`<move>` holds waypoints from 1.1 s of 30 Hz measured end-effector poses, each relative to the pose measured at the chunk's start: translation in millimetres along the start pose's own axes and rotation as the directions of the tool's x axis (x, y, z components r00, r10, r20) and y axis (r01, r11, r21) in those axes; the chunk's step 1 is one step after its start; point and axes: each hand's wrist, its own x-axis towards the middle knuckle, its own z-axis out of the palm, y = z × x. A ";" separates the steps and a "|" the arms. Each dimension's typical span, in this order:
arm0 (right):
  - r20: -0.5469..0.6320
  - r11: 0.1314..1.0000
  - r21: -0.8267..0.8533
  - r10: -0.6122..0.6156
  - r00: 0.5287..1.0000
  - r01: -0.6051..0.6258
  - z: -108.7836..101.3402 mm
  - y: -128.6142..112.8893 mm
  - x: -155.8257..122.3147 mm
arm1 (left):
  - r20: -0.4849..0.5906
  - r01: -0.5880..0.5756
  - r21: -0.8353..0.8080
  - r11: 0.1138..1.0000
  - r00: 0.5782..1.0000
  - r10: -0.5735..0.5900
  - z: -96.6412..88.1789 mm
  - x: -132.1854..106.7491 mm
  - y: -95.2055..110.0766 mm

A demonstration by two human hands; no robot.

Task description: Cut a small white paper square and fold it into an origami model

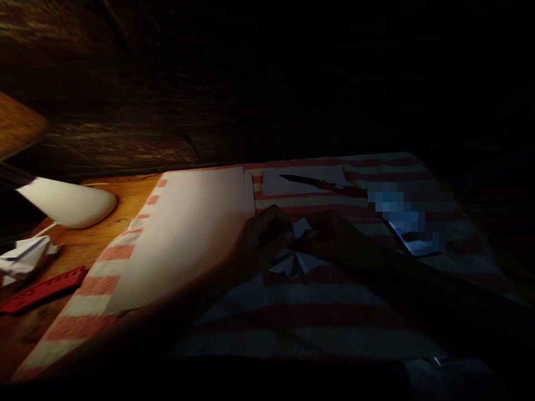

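Note:
Between my two hands is a small folded piece of white paper (295, 264), with pointed flaps fanning toward me and one flap standing up. My left hand (267, 234) has its fingers curled and pinches the paper's left side. From the right, my right hand (328, 233) grips the upper right part with closed fingers. Dim light hides most fingertips. White paper sheets (192, 223) lie to the left of my left hand. Beyond my hands, a knife (321, 184) with a dark blade and red handle rests partly on a smaller white paper (276, 182).
A red and white striped cloth (359, 295) covers the tabletop. At the left are a white lamp base (75, 203), a crumpled or folded white paper (27, 256) and a red flat object (44, 289). A lit, blurred-out phone-like device (412, 236) lies at the right.

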 end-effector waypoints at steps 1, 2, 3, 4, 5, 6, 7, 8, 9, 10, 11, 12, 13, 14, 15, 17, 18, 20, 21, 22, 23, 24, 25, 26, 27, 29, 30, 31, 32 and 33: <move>0.001 1.000 -0.020 -0.014 1.000 0.014 -0.3 0.8 0.0 | 0.001 -0.012 0.014 1.000 1.000 0.012 0.5 -0.1 1.2; 0.000 0.998 -0.053 -0.028 1.000 0.028 -0.5 1.7 -0.1 | -0.007 -0.015 0.031 0.999 1.000 0.015 1.3 -0.1 2.0; -0.003 0.995 -0.091 -0.042 0.999 0.041 -0.6 2.7 -0.4 | -0.024 -0.006 0.050 0.999 1.000 0.008 2.4 -0.2 2.5; -0.010 0.990 -0.130 -0.062 0.998 0.060 -0.5 3.8 -0.8 | -0.040 0.016 0.075 0.997 0.999 -0.013 3.8 -0.1 2.5; -0.018 0.983 -0.163 -0.084 0.996 0.080 -0.2 4.8 -1.3 | -0.057 0.048 0.102 0.994 0.997 -0.042 5.2 -0.1 2.2; -0.024 0.978 -0.184 -0.105 0.994 0.099 0.2 5.9 -1.7 | -0.070 0.082 0.125 0.989 0.995 -0.074 6.5 -0.1 1.5; -0.029 0.975 -0.191 -0.122 0.992 0.114 0.7 6.7 -2.1 | -0.080 0.113 0.137 0.984 0.991 -0.103 7.6 -0.2 0.6; -0.032 0.975 -0.185 -0.132 0.991 0.124 1.3 7.3 -2.4 | -0.090 0.135 0.131 0.982 0.988 -0.123 8.3 -0.3 -0.5; -0.034 0.977 -0.173 -0.135 0.990 0.127 1.8 7.6 -2.5 | -0.094 0.148 0.110 0.983 0.986 -0.138 8.5 -0.4 -1.5; -0.037 0.979 -0.159 -0.134 0.990 0.126 2.3 7.6 -2.5 | -0.095 0.154 0.080 0.985 0.985 -0.147 8.4 -0.5 -2.3; -0.039 0.982 -0.146 -0.131 0.991 0.124 2.6 7.3 -2.4 | -0.095 0.157 0.048 0.986 0.984 -0.152 8.0 -0.6 -2.8; -0.040 0.983 -0.132 -0.131 0.991 0.124 2.7 6.7 -2.2 | -0.093 0.156 0.022 0.988 0.984 -0.153 7.4 -0.7 -2.8; -0.036 0.985 -0.120 -0.128 0.991 0.123 2.6 6.1 -1.9 | -0.094 0.152 0.003 0.988 0.984 -0.151 6.8 -0.6 -2.5; -0.028 0.987 -0.108 -0.126 0.992 0.122 2.4 5.6 -1.7 | -0.093 0.146 -0.010 0.989 0.985 -0.146 6.2 -0.4 -1.7; -0.019 0.989 -0.092 -0.121 0.992 0.119 2.0 5.3 -1.6 | -0.095 0.138 -0.023 0.990 0.986 -0.140 5.8 0.0 -0.6; -0.008 0.991 -0.069 -0.112 0.994 0.111 0.9 5.2 -1.5 | -0.099 0.127 -0.051 0.991 0.986 -0.131 5.5 1.0 1.7; -0.009 0.992 -0.065 -0.109 0.994 0.108 0.5 5.5 -1.7 | -0.102 0.124 -0.062 0.990 0.986 -0.130 5.5 1.6 2.6; -0.017 0.994 -0.063 -0.093 0.996 0.092 0.0 6.0 -2.4 | -0.109 0.125 -0.079 0.989 0.985 -0.133 5.8 2.8 3.3; -0.019 0.995 -0.057 -0.080 0.997 0.079 0.1 6.0 -2.9 | -0.115 0.127 -0.084 0.988 0.984 -0.136 6.0 3.3 3.2; -0.020 0.997 -0.047 -0.067 0.998 0.066 0.4 5.9 -3.5 | -0.120 0.130 -0.088 0.988 0.983 -0.140 6.1 3.6 2.7; -0.023 0.998 -0.032 -0.055 0.998 0.054 0.7 5.5 -4.1 | -0.126 0.135 -0.092 0.987 0.981 -0.146 6.3 3.8 2.0; -0.026 0.999 -0.019 -0.044 0.999 0.043 1.1 5.1 -4.7 | -0.133 0.142 -0.096 0.985 0.979 -0.154 6.5 4.0 1.3; -0.033 0.999 -0.012 -0.035 0.999 0.035 1.4 4.7 -5.3 | -0.138 0.149 -0.101 0.984 0.977 -0.162 6.5 4.0 0.6; -0.041 1.000 -0.007 -0.027 0.999 0.027 1.7 4.5 -5.7 | -0.143 0.153 -0.105 0.983 0.975 -0.167 6.6 4.0 0.1; -0.049 1.000 -0.005 -0.015 0.999 0.015 1.8 4.5 -6.0 | -0.146 0.155 -0.110 0.982 0.975 -0.170 6.6 3.9 -0.2; -0.054 1.000 -0.010 0.008 0.998 -0.008 1.7 5.0 -6.1 | -0.146 0.152 -0.119 0.981 0.975 -0.169 6.5 3.5 -0.3; -0.055 1.000 -0.013 0.011 0.998 -0.012 1.7 5.5 -5.8 | -0.144 0.150 -0.120 0.981 0.975 -0.167 6.5 3.2 -0.2; -0.056 1.000 -0.014 0.009 0.998 -0.009 1.7 6.1 -5.4 | -0.145 0.147 -0.118 0.982 0.976 -0.163 6.5 2.8 0.0; -0.056 1.000 -0.016 0.001 0.998 -0.002 1.8 6.5 -4.8 | -0.145 0.146 -0.114 0.983 0.976 -0.162 6.5 2.3 0.1; -0.055 1.000 -0.018 -0.009 0.998 0.008 2.1 6.8 -4.2 | -0.141 0.148 -0.110 0.983 0.977 -0.162 6.6 1.8 0.2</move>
